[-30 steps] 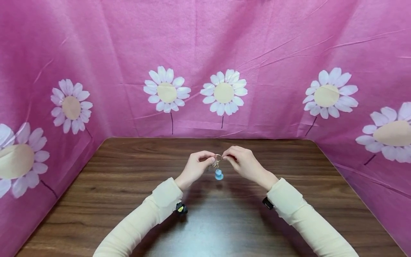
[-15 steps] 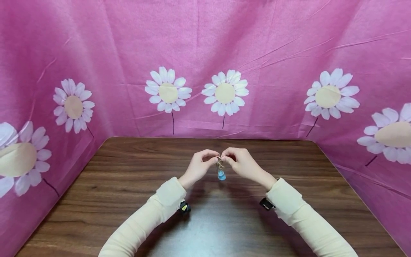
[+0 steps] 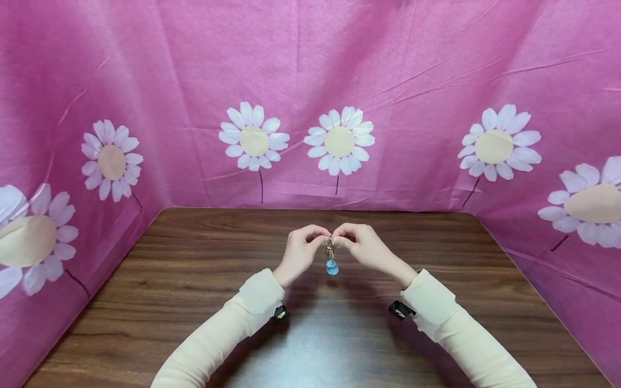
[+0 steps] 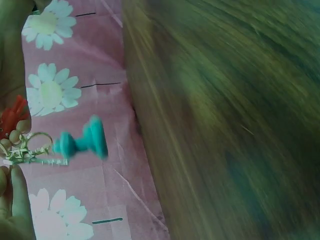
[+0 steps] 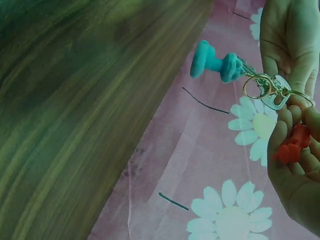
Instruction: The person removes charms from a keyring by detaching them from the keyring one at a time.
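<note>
In the head view a keychain hangs between my hands above the table, with a blue charm (image 3: pixel 332 267) at its lower end. My left hand (image 3: pixel 296 253) and my right hand (image 3: pixel 365 249) meet at its top, pinching the gold key ring (image 5: pixel 302 97). In the right wrist view the chain carries a second gold ring (image 5: pixel 244 90) and a silver clasp (image 5: pixel 273 102). The charm is teal, spool-like with a wide flat end. Inside the curled fingers of my right hand sits a small red charm (image 5: pixel 295 145), partly covered; its shape cannot be made out.
A dark wood-grain table (image 3: pixel 194 302) lies beneath both arms. Pink cloth (image 3: pixel 291 59) with large white daisies surrounds its back and sides. Cream sleeves (image 3: pixel 257 293) reach the wrists, and small black devices (image 3: pixel 401 309) sit at both cuffs.
My hands have come closer together, the left moving slightly right. The ring that showed plainly between them a second ago is now mostly covered by fingertips. The blue charm has swung and turned.
</note>
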Demonstrator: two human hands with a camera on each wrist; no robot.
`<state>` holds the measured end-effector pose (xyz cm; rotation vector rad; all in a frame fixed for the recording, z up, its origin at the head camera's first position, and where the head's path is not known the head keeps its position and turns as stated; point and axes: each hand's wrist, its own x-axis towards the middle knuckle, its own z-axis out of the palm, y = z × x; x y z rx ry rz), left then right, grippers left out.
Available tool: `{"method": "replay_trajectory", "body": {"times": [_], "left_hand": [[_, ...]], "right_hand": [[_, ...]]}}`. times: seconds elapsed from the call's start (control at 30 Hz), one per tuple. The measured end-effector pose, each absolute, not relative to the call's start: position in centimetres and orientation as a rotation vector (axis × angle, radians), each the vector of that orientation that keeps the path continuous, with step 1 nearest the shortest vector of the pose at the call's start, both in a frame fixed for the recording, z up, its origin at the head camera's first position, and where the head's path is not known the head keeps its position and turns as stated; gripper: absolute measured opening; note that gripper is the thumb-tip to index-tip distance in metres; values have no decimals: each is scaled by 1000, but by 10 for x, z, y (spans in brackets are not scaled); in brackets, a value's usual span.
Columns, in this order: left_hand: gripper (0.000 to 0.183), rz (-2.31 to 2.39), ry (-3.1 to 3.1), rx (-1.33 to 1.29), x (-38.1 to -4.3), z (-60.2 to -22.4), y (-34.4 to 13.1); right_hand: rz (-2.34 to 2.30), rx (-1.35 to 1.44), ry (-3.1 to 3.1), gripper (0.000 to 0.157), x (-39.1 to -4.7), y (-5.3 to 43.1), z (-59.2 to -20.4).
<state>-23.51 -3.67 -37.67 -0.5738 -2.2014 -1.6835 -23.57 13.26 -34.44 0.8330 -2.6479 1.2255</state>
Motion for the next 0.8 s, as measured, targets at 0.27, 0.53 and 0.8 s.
{"method": "replay_trajectory", "body": {"times": [0.27,0.53,0.8], "left_hand": [[10,-1854,-2208,-526,-236,-374,-41],[13,-1913,-2264,-574,-218,-353,-41],[15,-1887,-2243,-592,-222,-357,-40]], "right_hand": [[1140,918,-2585,5,-233,129,-342],[1214,933,-2598,5,-230,127,-342],[1312,794,-2625,7,-228,125,-341]]}}
